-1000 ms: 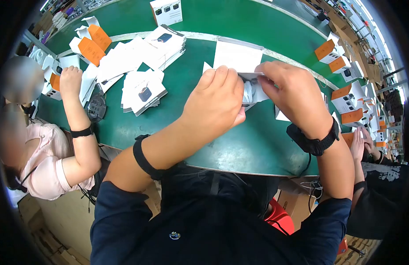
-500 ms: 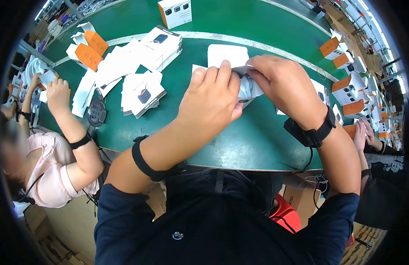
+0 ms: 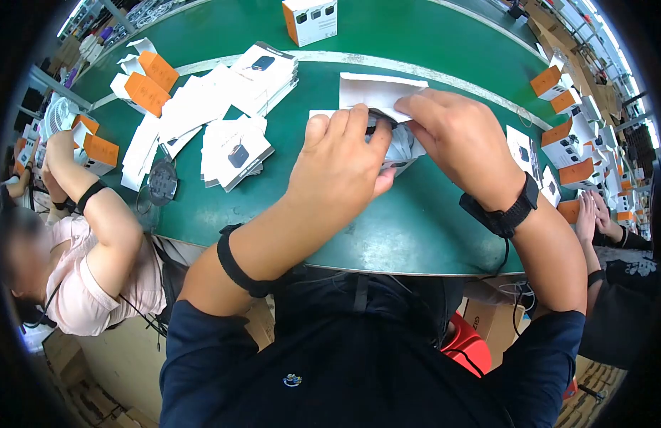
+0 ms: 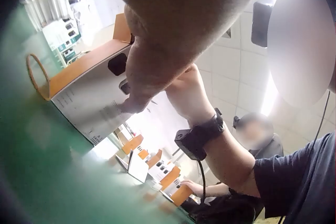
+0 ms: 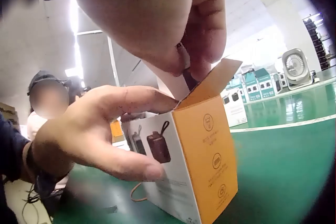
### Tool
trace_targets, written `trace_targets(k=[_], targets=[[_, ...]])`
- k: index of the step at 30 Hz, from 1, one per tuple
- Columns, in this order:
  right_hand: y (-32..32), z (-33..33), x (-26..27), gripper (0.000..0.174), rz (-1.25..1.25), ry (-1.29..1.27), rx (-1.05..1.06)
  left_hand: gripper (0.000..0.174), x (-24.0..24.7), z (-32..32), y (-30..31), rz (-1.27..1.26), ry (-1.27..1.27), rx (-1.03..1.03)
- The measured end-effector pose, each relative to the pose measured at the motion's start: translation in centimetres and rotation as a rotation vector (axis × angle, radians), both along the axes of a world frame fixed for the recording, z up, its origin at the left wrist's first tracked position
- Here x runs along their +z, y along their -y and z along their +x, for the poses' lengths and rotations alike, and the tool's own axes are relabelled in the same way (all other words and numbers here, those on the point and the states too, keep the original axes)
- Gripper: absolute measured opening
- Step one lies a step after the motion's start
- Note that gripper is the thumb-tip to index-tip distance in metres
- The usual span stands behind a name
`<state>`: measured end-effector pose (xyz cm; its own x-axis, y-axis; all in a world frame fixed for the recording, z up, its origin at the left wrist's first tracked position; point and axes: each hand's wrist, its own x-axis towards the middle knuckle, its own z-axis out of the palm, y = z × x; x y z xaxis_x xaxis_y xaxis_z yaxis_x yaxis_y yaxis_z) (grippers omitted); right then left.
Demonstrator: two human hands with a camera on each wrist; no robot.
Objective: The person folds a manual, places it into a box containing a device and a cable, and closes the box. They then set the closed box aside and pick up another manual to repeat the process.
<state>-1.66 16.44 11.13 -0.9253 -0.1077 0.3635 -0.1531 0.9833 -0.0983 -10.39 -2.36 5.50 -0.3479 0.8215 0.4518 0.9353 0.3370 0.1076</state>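
A white box with an orange side [image 5: 210,155] stands on the green table, its top open and an orange flap tilted outward. My left hand [image 3: 337,157] grips the box, thumb against the printed panel [image 4: 92,98] and fingers over the opening. My right hand [image 3: 462,139] has its thumb and fingertips together at the top edge, pinching something dark and thin that is mostly hidden in the right wrist view. In the head view, pale wrapped contents [image 3: 400,146] show inside the box, and a white flap [image 3: 373,89] stands behind the fingers.
White printed boxlets or cards [image 3: 234,153] lie left of the hands, beside a larger pile [image 3: 195,107] and a black round object [image 3: 162,182]. A closed box [image 3: 313,21] stands farther back. More orange-and-white boxes [image 3: 559,143] line the right. People sit on both sides.
The white flap behind the box shows wider, and something dark has come into view between my hands at the opening. The person at left has moved an arm. Both my hands stay at the box.
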Motion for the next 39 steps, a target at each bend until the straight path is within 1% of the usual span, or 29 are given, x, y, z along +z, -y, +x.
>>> trace_targets(k=[4, 10, 13, 15, 18, 20, 22, 23, 25, 26, 28, 30, 32, 33, 35, 36, 38, 39], targets=[[-0.2, 0.3, -0.4, 0.024, -0.026, -0.018, 0.017, 0.056, 0.1, -0.1, 0.1, 0.023, 0.015, -0.015], [0.4, 0.9, -0.6, 0.023, 0.017, 0.001, -0.001, 0.053, 0.3, -0.6, 0.3, -0.03, -0.002, -0.034], [0.1, 0.2, -0.8, 0.019, 0.001, 0.002, -0.012, 0.053, 0.4, -0.4, 0.2, -0.035, -0.013, -0.035], [0.2, -0.4, -1.0, 0.009, 0.049, -0.005, -0.011, 0.054, 0.6, -0.2, 0.2, 0.012, -0.017, -0.027], [0.9, -1.1, -1.4, 0.008, 0.068, 0.001, -0.023, 0.055, 0.2, -0.4, 0.3, 0.007, -0.002, -0.035], [1.1, -0.8, -1.0, 0.008, 0.052, -0.001, -0.016, 0.055, -0.1, -0.3, 0.3, 0.018, -0.004, -0.036], [1.4, -0.5, 0.0, 0.008, -0.082, -0.005, -0.052, 0.056, -0.3, -0.4, 0.3, 0.032, -0.01, -0.026], [1.3, -0.4, 0.1, 0.008, -0.083, -0.008, -0.047, 0.057, -0.4, -0.3, 0.2, 0.047, -0.004, -0.022], [1.1, -0.1, 0.1, 0.008, 0.022, -0.105, -0.027, 0.058, -0.4, -0.2, 0.3, 0.056, 0.004, -0.018], [0.8, -0.2, -0.5, 0.008, 0.019, -0.105, -0.03, 0.059, -0.4, -0.2, 0.3, 0.081, -0.011, -0.018], [0.3, -0.7, -2.2, 0.007, 0.007, -0.03, 0.044, 0.06, -0.5, 0.0, 0.2, 0.105, -0.025, -0.029], [0.4, -0.4, -2.4, 0.009, -0.009, -0.016, 0.033, 0.062, -0.6, 0.2, 0.2, 0.078, -0.037, 0.009], [0.7, -0.3, -2.3, 0.017, -0.122, -0.205, 0.025, 0.062, -1.4, 0.3, 0.2, 0.103, -0.045, 0.007], [0.5, -0.4, -2.5, 0.017, -0.122, -0.204, 0.033, 0.063, -1.6, 0.3, 0.3, 0.126, -0.049, 0.001], [0.1, 0.0, -3.1, 0.026, -0.094, -0.108, 0.065, 0.063, -1.5, 0.4, 0.3, 0.127, -0.04, 0.011], [0.1, 0.1, -3.1, 0.026, -0.095, -0.105, 0.061, 0.064, -1.5, 0.6, 0.3, 0.129, -0.032, 0.019], [0.0, 0.0, -3.1, 0.033, -0.143, -0.097, 0.064, 0.065, -1.6, 0.7, 0.2, 0.128, -0.029, 0.019], [-0.1, 0.1, -3.3, 0.033, -0.141, -0.101, 0.062, 0.066, -1.6, 0.7, 0.2, 0.127, -0.028, 0.023]])
